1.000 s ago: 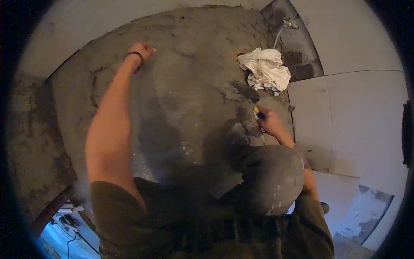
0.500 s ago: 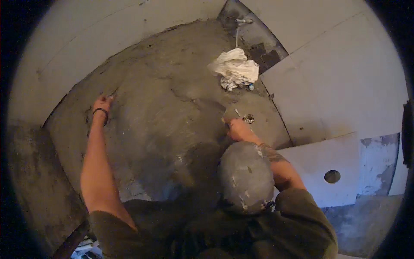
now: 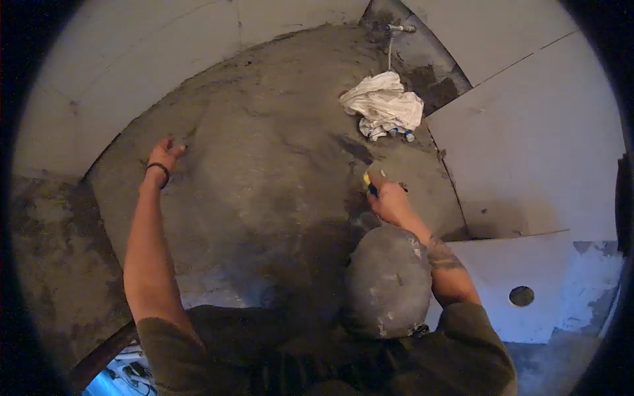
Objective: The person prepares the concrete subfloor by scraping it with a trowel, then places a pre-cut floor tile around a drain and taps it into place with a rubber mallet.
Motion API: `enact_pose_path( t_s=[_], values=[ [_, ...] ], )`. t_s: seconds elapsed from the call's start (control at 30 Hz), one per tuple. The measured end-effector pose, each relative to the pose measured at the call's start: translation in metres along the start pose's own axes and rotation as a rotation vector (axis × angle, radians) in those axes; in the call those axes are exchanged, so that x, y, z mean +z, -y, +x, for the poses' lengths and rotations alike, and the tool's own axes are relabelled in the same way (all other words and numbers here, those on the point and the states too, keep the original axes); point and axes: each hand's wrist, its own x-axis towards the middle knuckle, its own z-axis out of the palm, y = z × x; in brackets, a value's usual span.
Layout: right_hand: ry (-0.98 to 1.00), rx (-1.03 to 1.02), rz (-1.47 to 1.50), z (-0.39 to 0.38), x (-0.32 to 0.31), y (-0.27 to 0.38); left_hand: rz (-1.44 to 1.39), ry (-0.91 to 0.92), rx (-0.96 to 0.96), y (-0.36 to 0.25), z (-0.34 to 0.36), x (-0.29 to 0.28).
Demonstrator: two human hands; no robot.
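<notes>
The small tool (image 3: pixel 370 183) with a yellow and dark handle is in the right hand (image 3: pixel 392 202), above the right part of the grey-brown layer (image 3: pixel 264 125). The fingers of this hand are bent closely around the handle. The far end of the tool is difficult to see, so I cannot tell whether it touches the layer.

Just beyond the tool there is a dark patch (image 3: pixel 356 149), which looks wetter or lower than the area around it. The left hand (image 3: pixel 166 156) is well apart, near the left side of the layer. Its fingers are loosely curved with a gap between them, and they seem to hold nothing.

As I judge, the work is well advanced but not finished: the layer reaches across most of the area and its middle is rather even, while the dark patch and some small ridges remain rough. How firm it is, I cannot tell.

Farther out, a crumpled white cloth (image 3: pixel 386 105) lies on the layer, near a thin pale tube (image 3: pixel 389 54). Pale panels (image 3: pixel 528 152) border the right side, and a stained grey knee (image 3: pixel 388 284) is near the right forearm.
</notes>
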Motion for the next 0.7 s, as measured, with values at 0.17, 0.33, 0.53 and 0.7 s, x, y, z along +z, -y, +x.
enact_pose_path(
  t_s=[0.17,0.33,0.53,0.7],
  values=[
    [0.415,0.069,-0.311,0.055,0.029,-0.003,0.241,0.083,-0.007,-0.03,-0.003,-0.013],
    [0.084,0.055,0.043,0.087,-0.013,0.003,0.1,-0.045,0.051,-0.012,-0.016,-0.061],
    [0.091,-0.081,-0.267,0.117,0.033,-0.04,0.057,0.051,0.086,-0.144,-0.006,-0.037],
    [0.16,-0.035,0.078,0.054,-0.058,-0.075,0.015,0.11,0.374,-0.273,-0.009,0.005]
  ],
)
